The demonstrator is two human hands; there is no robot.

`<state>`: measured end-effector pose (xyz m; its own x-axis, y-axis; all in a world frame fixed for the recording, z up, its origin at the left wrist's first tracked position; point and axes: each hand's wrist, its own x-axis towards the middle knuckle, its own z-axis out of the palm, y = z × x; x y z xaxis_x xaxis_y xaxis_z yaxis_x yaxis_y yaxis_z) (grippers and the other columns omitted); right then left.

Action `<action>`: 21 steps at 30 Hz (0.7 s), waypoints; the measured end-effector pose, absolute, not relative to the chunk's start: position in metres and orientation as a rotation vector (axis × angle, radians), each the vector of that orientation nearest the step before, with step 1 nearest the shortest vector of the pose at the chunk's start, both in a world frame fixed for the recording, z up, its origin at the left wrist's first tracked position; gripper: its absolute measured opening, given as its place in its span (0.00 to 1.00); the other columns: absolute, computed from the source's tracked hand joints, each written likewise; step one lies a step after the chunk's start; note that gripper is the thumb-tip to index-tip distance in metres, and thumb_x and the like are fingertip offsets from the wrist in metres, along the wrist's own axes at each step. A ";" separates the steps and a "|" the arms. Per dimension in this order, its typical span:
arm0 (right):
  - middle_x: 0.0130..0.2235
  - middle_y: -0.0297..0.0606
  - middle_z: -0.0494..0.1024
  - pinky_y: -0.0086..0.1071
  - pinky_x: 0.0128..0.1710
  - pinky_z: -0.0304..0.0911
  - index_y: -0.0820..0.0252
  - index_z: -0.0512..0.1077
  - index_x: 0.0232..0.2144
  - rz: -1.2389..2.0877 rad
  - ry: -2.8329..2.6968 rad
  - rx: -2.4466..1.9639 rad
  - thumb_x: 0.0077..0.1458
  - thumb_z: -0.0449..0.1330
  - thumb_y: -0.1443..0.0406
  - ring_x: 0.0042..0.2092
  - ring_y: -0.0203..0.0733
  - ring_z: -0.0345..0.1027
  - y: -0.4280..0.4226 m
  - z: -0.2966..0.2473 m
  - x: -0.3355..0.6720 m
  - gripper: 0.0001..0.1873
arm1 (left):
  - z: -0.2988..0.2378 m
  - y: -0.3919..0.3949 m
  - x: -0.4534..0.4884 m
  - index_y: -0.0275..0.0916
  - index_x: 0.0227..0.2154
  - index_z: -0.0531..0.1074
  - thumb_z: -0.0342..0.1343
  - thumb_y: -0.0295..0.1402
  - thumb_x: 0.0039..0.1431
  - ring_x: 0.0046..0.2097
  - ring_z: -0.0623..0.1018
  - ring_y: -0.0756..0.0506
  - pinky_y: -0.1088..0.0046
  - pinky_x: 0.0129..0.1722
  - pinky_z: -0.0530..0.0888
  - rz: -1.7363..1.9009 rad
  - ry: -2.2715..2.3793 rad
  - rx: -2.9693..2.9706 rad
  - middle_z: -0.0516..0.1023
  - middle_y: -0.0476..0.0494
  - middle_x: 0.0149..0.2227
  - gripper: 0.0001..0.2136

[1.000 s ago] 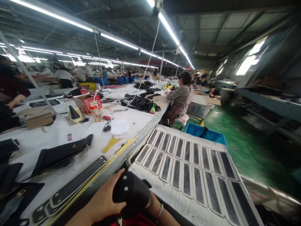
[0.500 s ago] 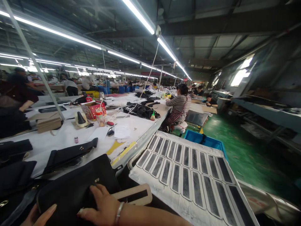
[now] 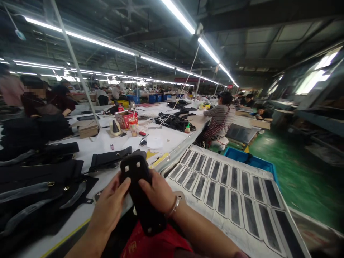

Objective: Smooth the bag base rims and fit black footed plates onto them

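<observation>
Both hands grip a long black leather-like piece [image 3: 141, 197] with a rounded upper end and silver metal studs. It tilts, its top leaning away to the left, above a red garment on my lap. My left hand [image 3: 114, 199] is closed on its left edge, thumb on the face. My right hand [image 3: 159, 191], with a bracelet at the wrist, holds the right edge, thumb also on the face. The fingers behind it are hidden. Several black bag pieces [image 3: 40, 172] with brass-coloured fittings lie at the left. Part of a beige strip [image 3: 180, 195] shows behind my right wrist.
At the right, a white-covered board [image 3: 185, 208] bears rows of dark strips with pale borders. Behind it stands a blue crate [image 3: 249, 161]. Across the white table [image 3: 172, 145] are a red box [image 3: 126, 119], papers and a glue bottle [image 3: 187, 128]. A co-worker [image 3: 221, 118] sits beyond.
My view has shifted left. Earlier my right hand lay on a black bag with a small clasp, my left at its lower edge. Now both hold up the studded black piece.
</observation>
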<state>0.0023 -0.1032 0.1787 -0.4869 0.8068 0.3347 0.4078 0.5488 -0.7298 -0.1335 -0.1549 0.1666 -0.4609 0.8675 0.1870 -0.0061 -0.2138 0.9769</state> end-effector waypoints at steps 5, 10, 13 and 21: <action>0.25 0.30 0.64 0.28 0.27 0.52 0.58 0.60 0.28 0.615 -1.887 -1.172 0.57 0.51 0.53 0.27 0.34 0.57 -0.103 0.164 0.055 0.15 | 0.154 -0.147 -0.110 0.38 0.36 0.68 0.59 0.42 0.49 0.37 0.76 0.45 0.69 0.38 0.73 1.491 1.437 1.210 0.76 0.47 0.33 0.15; 0.23 0.28 0.59 0.27 0.26 0.50 0.58 0.57 0.23 0.767 -1.697 -1.178 0.59 0.47 0.53 0.25 0.32 0.52 -0.105 0.150 0.071 0.18 | 0.157 -0.137 -0.099 0.39 0.33 0.69 0.51 0.45 0.55 0.31 0.73 0.46 0.71 0.31 0.70 1.163 1.457 1.655 0.74 0.48 0.29 0.14; 0.22 0.29 0.57 0.27 0.25 0.49 0.59 0.56 0.20 0.862 -1.620 -1.127 0.59 0.46 0.52 0.25 0.32 0.51 -0.102 0.150 0.076 0.20 | 0.160 -0.132 -0.093 0.40 0.31 0.69 0.49 0.44 0.57 0.31 0.73 0.46 0.72 0.32 0.69 1.082 1.459 1.816 0.74 0.48 0.28 0.13; 0.21 0.29 0.58 0.26 0.24 0.49 0.60 0.58 0.20 0.841 -1.551 -1.124 0.58 0.47 0.55 0.24 0.31 0.50 -0.099 0.143 0.092 0.20 | 0.164 -0.121 -0.068 0.40 0.23 0.65 0.44 0.42 0.59 0.29 0.71 0.48 0.73 0.30 0.66 1.053 1.544 2.013 0.71 0.50 0.24 0.15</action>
<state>0.0917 -0.0985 0.1427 -0.0653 0.9455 0.3189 0.2480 0.3249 -0.9126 -0.0681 -0.1208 0.1639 0.1099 0.9395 0.3245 0.6446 -0.3159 0.6963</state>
